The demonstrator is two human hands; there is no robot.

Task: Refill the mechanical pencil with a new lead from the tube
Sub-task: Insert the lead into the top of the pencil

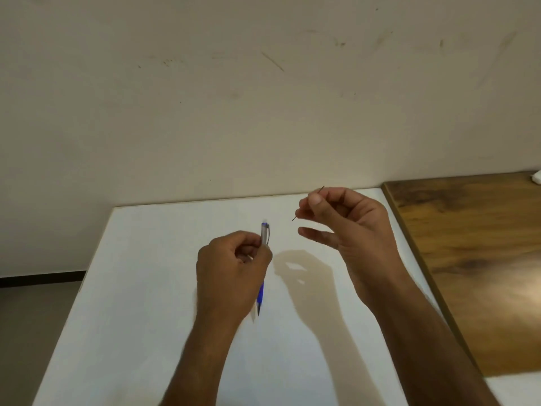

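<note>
Both forearms reach forward from the bottom edge, bare to the wrists. The left hand (pixel 231 268) is raised with its back toward the camera, fingers curled and thumb pressed in, gripping the pencil (pixel 265 237) roughly upright. The right hand (pixel 348 227) is held higher and farther forward, palm facing left, thumb and forefinger pinching the lead (pixel 293 219); its lower fingers stretch loosely toward the left hand. The hands are apart.
</note>
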